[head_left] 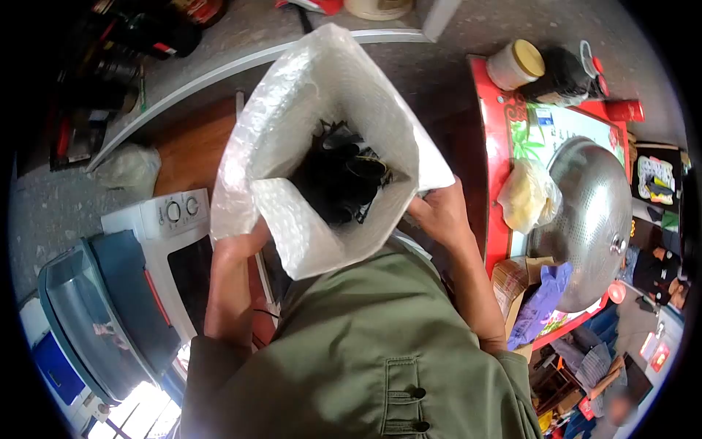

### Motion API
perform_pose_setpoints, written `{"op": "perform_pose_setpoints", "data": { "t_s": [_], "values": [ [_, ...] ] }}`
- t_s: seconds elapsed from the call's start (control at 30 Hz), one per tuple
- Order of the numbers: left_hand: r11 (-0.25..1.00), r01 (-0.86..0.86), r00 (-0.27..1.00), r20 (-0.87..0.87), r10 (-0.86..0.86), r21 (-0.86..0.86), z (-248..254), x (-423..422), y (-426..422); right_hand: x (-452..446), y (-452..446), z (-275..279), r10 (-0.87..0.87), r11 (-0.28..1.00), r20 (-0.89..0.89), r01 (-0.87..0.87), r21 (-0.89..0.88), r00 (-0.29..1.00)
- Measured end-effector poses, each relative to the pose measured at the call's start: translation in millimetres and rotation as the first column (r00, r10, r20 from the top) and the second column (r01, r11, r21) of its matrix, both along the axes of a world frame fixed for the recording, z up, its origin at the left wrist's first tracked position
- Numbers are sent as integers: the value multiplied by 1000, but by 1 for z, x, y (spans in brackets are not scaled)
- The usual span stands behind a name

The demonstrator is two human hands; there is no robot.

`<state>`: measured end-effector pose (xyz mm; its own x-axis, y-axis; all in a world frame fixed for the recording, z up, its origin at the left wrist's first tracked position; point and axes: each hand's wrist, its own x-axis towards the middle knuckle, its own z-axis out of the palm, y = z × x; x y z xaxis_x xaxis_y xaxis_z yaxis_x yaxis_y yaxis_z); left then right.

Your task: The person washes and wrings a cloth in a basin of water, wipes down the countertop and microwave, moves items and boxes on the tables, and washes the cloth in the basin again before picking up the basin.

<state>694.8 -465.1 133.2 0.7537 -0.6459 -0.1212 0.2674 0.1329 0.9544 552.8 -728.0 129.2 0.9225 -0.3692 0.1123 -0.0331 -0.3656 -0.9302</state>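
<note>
A white bubble-wrap bag (292,110) hangs wide open in front of my body, its mouth facing up at me. Dark, black items (344,172) lie inside it; their exact kind is hard to tell. At the bag's lower left edge, my left hand (248,241) grips the wrap, its fingers mostly hidden behind the material. My right hand (435,208) pinches the right edge of the bag, thumb toward me.
On the right, a red table (497,139) carries a large perforated metal lid (592,219), a yellowish plastic bag (530,196), jars and a cardboard box (510,282). A white microwave (164,219) and blue-grey bin (110,307) are at left. A person (618,410) is at lower right.
</note>
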Motion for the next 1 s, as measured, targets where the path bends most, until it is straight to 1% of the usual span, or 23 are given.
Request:
{"op": "perform_pose_setpoints", "data": {
  "t_s": [0.03,0.1,0.13,0.2,0.27,0.33,0.37,0.43,0.47,0.5,0.53,0.6,0.63,0.67,0.73,0.77,0.8,0.83,0.87,0.9,0.93,0.97,1.0],
  "values": [
    [984,7,994,-106,-26,-179,12,1,-2,9,8,9,-53,994,80,60,-91,995],
    [970,23,999,-35,-33,-243,37,5,-7,16,0,-2,62,990,126,-45,-134,990],
    [967,33,999,4,-33,-252,42,11,-12,21,-6,-9,125,983,144,-103,-152,982],
    [986,68,988,146,-46,-151,52,18,-18,30,1,-13,45,996,85,-39,-76,995],
    [993,67,973,228,-44,-93,58,25,-20,38,6,-13,-36,999,34,35,31,999],
    [993,63,966,257,-37,-96,56,33,-14,46,2,-14,92,990,108,-80,-115,990],
    [987,72,971,237,-36,-145,56,38,-12,50,2,-15,136,980,132,-113,-164,982],
    [978,76,975,220,-33,-193,58,44,-9,57,8,-19,128,981,164,-101,-165,978],
    [989,79,945,325,-34,-125,61,46,-6,60,8,-24,162,980,166,-139,-143,973],
    [994,70,924,382,-31,-88,62,49,-3,62,14,-25,172,979,174,-148,-142,970],
    [997,57,899,437,-29,-52,63,52,1,63,22,-23,103,994,179,-95,-52,978],
    [980,84,920,393,-7,-180,57,60,17,69,33,-23,49,997,183,-58,41,982],
    [971,88,925,379,3,-221,55,64,26,73,37,-24,76,997,171,-69,-44,982],
    [993,45,928,372,0,-112,54,66,38,79,42,-23,102,994,130,-96,-55,986],
    [999,6,915,404,11,-42,66,73,56,92,53,-19,155,986,48,-151,-76,987],
    [1000,-14,908,419,15,-7,71,76,64,99,59,-23,159,986,4,-159,-48,987],
    [956,-149,873,488,6,254,79,78,74,107,70,-29,128,992,18,-128,9,992],
    [824,-297,837,547,-18,482,85,79,86,117,78,-22,153,988,25,-153,1,988],
    [775,-366,847,529,48,515,80,85,99,128,87,-27,189,981,-41,-186,58,981],
    [678,-390,832,554,-30,623,93,95,98,141,98,-34,233,968,-102,-221,116,967],
    [641,-402,835,550,-37,654,94,104,107,154,109,-35,246,962,-126,-226,152,961],
    [604,-406,842,538,-45,686,95,112,117,167,121,-41,230,972,-54,-227,59,972],
    [615,-397,854,520,-24,682,99,121,124,178,133,-44,255,963,-63,-247,105,965]
  ]
}}
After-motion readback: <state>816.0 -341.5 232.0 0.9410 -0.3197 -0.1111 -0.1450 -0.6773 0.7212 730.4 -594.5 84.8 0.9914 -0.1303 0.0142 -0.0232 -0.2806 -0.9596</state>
